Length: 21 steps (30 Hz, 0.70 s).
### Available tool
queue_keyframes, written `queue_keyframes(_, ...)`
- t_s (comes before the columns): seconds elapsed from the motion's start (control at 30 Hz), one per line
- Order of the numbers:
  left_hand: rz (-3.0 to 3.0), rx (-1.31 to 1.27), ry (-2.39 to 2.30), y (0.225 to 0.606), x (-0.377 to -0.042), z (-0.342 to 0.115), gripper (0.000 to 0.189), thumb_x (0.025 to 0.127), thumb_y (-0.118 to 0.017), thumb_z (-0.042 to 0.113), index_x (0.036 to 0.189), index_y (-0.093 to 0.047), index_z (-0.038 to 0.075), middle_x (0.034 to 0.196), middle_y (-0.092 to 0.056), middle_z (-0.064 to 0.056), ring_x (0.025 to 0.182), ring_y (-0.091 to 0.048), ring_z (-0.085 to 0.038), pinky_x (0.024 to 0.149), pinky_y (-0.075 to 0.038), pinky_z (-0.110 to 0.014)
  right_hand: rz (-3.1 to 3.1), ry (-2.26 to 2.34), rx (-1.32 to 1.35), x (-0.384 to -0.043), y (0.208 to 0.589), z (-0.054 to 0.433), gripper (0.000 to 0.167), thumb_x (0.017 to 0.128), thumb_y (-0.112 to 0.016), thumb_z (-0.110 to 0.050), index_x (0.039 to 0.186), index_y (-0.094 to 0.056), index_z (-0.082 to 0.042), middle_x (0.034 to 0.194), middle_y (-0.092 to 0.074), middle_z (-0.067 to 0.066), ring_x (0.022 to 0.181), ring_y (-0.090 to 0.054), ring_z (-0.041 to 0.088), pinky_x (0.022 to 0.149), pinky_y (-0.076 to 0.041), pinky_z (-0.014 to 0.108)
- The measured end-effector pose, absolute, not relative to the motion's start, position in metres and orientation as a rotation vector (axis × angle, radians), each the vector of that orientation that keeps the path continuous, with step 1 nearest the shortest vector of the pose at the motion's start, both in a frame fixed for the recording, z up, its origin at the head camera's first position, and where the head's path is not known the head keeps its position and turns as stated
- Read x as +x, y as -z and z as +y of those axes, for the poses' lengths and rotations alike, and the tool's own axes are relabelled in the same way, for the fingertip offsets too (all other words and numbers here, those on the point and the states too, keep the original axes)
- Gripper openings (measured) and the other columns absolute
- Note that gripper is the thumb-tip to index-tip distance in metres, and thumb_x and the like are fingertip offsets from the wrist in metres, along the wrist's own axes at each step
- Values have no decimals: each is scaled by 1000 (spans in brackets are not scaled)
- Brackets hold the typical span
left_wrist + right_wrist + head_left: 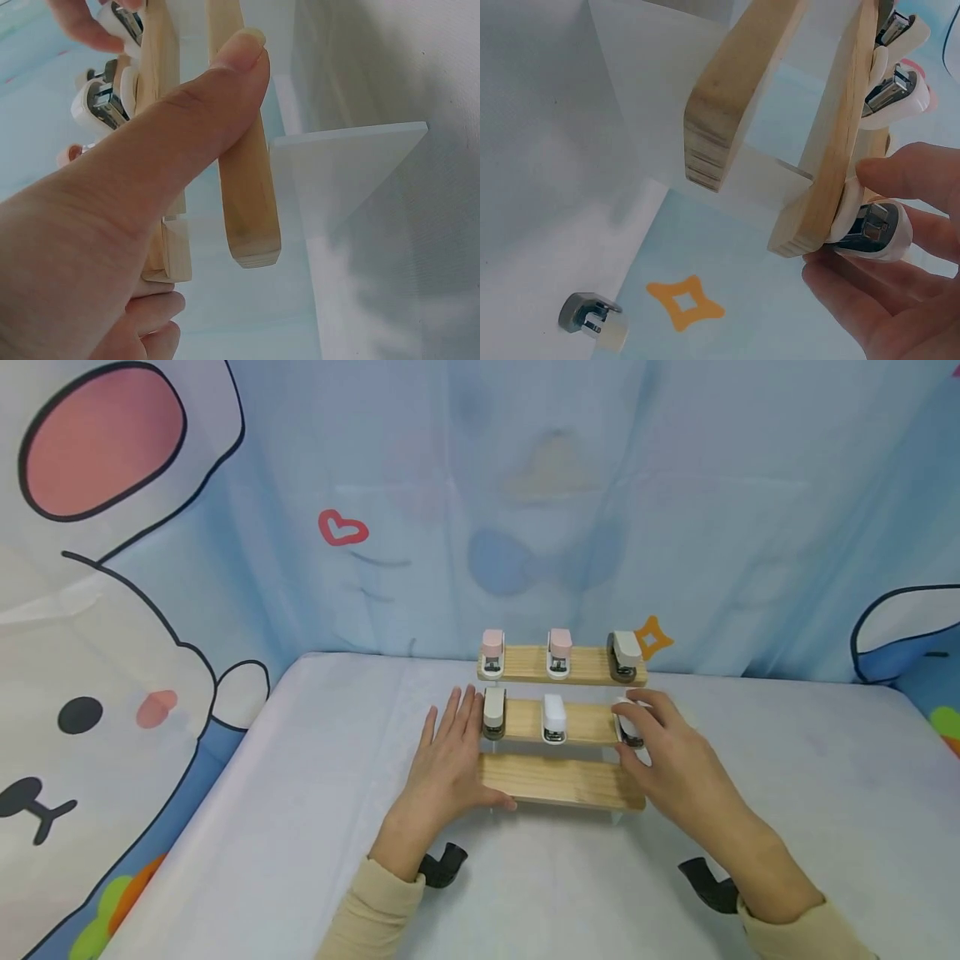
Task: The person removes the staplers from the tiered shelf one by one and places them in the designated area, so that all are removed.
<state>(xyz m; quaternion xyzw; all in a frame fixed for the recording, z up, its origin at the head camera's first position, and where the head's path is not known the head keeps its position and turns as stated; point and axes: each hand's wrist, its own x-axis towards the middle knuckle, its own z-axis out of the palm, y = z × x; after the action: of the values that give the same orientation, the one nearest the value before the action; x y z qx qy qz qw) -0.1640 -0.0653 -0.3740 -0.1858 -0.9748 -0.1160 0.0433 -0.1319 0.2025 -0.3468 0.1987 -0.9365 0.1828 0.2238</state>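
Note:
A white stapler [628, 727] stands at the right end of the middle wooden board [581, 722]. My right hand [678, 760] holds it between thumb and fingers; in the right wrist view the stapler's base [847, 210] touches the board. My left hand [446, 768] rests against the left end of the stand with its fingers straight. Its thumb lies on the front of the lowest board [562, 778]. Near the left fingertips is a cream-and-grey stapler [494, 712], and another white stapler [554, 718] occupies the board's middle.
The top board [525, 670] carries two pink staplers [492, 647] and a cream-and-grey one [624, 653]. Clear side panels [352, 161] support the boards. Another stapler [592, 319] appears low near the table's far edge. Behind hangs a printed blue curtain [450, 510].

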Motion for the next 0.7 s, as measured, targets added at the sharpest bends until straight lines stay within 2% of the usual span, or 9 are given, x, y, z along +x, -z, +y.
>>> queue_keyframes(0.1,-2977,-568,353,373,-165,-65,146,53,-87,67,159,-9,3,168,-8,-12,156,-3,-28,126,-6,-51,-2564,-513,555,-133,347,204,49,78,-77,4,123,-59,1,135,-50,22,90,-66,34,67,-58,48)
queue_keyframes(0.43,-2969,-569,356,372,-165,-66,145,53,-88,65,159,-11,2,167,-10,-14,156,-6,-30,126,-9,-52,-2550,-522,562,-132,348,205,48,78,-76,7,122,-59,2,134,-50,23,97,-65,39,70,-58,50)
queue_keyframes(0.6,-2974,-565,366,374,-165,-66,146,53,-88,65,159,-10,3,167,-8,-12,156,-2,-27,126,-7,-51,-2544,-521,553,-131,347,207,49,77,-76,8,122,-59,3,133,-50,23,104,-63,40,74,-58,53)
queue_keyframes(0.7,-2977,-562,358,374,-165,-65,146,53,-88,66,159,-10,3,167,-8,-12,156,-3,-27,126,-7,-51,-2539,-528,549,-131,348,209,48,77,-76,8,122,-59,3,133,-51,23,101,-63,39,72,-58,52)
